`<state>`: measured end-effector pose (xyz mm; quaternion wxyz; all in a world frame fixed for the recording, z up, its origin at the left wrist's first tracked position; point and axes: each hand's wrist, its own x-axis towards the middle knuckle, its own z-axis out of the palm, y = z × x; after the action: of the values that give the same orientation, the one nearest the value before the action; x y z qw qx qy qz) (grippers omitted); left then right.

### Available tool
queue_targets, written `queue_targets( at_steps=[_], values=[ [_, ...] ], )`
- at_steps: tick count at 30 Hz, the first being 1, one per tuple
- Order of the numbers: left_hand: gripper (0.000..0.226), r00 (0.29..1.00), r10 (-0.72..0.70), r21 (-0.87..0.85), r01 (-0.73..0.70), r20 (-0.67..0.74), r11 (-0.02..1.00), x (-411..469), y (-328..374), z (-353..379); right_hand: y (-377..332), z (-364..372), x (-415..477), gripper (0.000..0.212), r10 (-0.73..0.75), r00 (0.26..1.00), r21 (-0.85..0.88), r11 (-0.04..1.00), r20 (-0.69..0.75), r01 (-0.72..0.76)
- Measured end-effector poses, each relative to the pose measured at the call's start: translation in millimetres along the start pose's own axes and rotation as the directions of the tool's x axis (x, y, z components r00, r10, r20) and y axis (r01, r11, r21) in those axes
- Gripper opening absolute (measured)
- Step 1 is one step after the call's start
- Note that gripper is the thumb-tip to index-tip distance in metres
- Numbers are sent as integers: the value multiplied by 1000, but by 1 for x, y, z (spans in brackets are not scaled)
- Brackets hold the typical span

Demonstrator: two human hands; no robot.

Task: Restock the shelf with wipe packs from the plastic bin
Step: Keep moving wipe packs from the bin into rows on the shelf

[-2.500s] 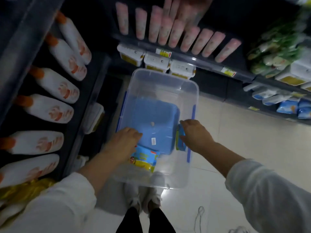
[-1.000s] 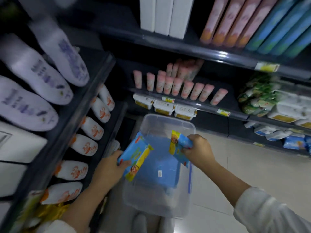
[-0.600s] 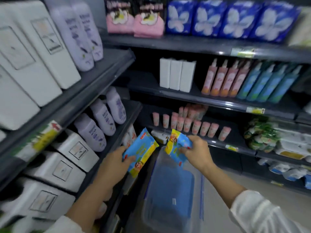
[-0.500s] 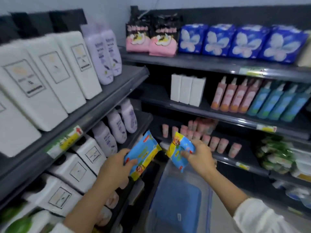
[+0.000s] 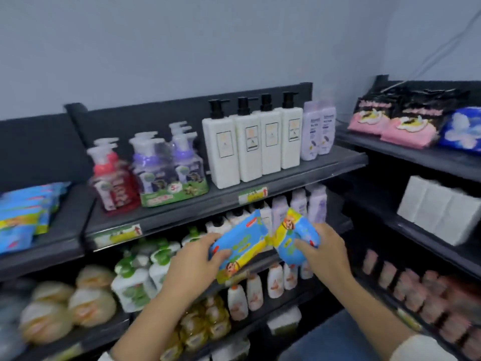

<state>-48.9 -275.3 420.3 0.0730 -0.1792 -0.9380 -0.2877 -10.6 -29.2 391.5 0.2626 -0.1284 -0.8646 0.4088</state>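
My left hand (image 5: 194, 264) grips a blue and yellow wipe pack (image 5: 240, 247) by its left end, at chest height in front of the shelves. My right hand (image 5: 325, 252) holds a second, similar wipe pack (image 5: 292, 234) right beside the first; the two packs touch or nearly touch. A stack of matching blue wipe packs (image 5: 23, 214) lies on the dark shelf (image 5: 52, 238) at the far left. The plastic bin shows only as a blurred blue patch (image 5: 330, 337) at the bottom between my forearms.
The top shelf (image 5: 234, 196) carries red and purple pump bottles, white pump bottles (image 5: 250, 144) and lilac bottles. Lower shelves are packed with bottles and round packs. A second shelf unit (image 5: 416, 157) at right angles on the right holds pink and blue packs and white boxes.
Both hands lifted a wipe pack each out of the bin and raised them. My view swung up and left from the bin to the shelves, and the packs came closer together.
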Motion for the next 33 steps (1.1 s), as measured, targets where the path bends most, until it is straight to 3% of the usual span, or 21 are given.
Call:
queue_targets(
  at_steps=[3, 6, 9, 13, 26, 33],
  values=[
    [30, 987, -134, 68, 141, -87, 988, -40, -26, -40, -43, 31, -5, 13, -70, 988, 120, 991, 136, 53],
    [28, 949, -233, 105, 259, -212, 960, -74, -57, -82, -83, 59, -17, 22, -142, 958, 239, 968, 248, 81],
    [27, 895, -306, 86, 350, -324, 933, -101, -80, -117, -116, 81, -28, 21, -219, 929, 286, 949, 298, 132],
    [25, 861, -370, 72, 419, -349, 905, -133, -103, -138, -150, 104, -38, 13, -306, 885, 299, 932, 349, 204],
    [21, 796, -471, -3, 509, -380, 861, -213, -197, -201, -259, 204, -101, 15, -462, 783, 334, 879, 417, 341],
    [13, 798, -453, -31, 481, -398, 876, -237, -283, -265, -329, 265, -137, 12, -478, 791, 369, 863, 382, 344]
  ],
)
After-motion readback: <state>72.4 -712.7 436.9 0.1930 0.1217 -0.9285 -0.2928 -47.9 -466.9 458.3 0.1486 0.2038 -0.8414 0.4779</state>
